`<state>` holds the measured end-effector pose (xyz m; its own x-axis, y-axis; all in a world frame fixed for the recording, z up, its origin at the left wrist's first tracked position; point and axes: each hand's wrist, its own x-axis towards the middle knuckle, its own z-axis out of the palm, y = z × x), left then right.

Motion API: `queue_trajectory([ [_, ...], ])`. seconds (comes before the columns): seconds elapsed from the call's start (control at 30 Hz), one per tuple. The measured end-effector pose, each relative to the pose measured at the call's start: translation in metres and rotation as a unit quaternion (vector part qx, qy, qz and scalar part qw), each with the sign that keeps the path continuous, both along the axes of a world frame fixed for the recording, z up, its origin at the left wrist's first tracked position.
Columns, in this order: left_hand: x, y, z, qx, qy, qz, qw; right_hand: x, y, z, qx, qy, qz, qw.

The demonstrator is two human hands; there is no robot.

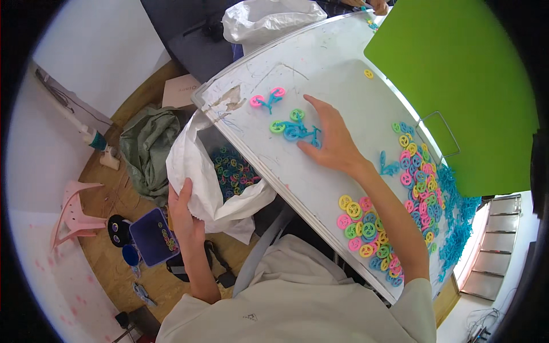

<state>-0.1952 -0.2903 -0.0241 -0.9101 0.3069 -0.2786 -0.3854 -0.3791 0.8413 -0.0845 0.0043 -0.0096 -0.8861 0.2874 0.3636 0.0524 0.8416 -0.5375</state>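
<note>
My left hand (184,211) grips the edge of a white woven sack (197,183) at the table's near left side. Inside the sack lies a heap of small coloured toy pieces (229,171). My right hand (334,137) is over the white table (309,177), thumb and fingers apart in a curve. Between them and to their left lie small toy bicycles (301,130) with blue frames and green or blue wheels. Whether the fingertips touch them I cannot tell. Farther left is another toy bicycle (270,100) with pink wheels. A loose blue frame piece (390,166) lies right of my forearm.
Piles of coloured plastic wheels (366,228) and blue frame parts (457,223) cover the table's right side. A green board (457,86) stands along the far right. Another person's hand (378,6) shows at the far edge. A blue bin (150,237) and pink stool (77,217) are on the floor.
</note>
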Motion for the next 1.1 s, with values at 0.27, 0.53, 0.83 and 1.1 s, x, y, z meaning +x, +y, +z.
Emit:
queue_trajectory([
  [0.27, 0.001, -0.001, 0.000, 0.000, 0.006, -0.006, 1.000, -0.039, -0.001, -0.017, -0.007, 0.101, 0.048, 0.994],
  [0.53, -0.002, 0.001, -0.003, 0.006, 0.013, -0.022, 1.000, -0.071, -0.072, -0.025, -0.020, 0.149, 0.166, 0.975],
  [0.83, -0.012, -0.018, -0.031, -0.111, 0.202, -0.072, 0.970, -0.084, -0.120, -0.031, -0.062, 0.155, 0.218, 0.961],
  [1.1, -0.012, 0.025, -0.016, -0.053, 0.064, -0.063, 0.995, -0.038, -0.128, -0.033, 0.019, 0.032, -0.122, 0.992],
])
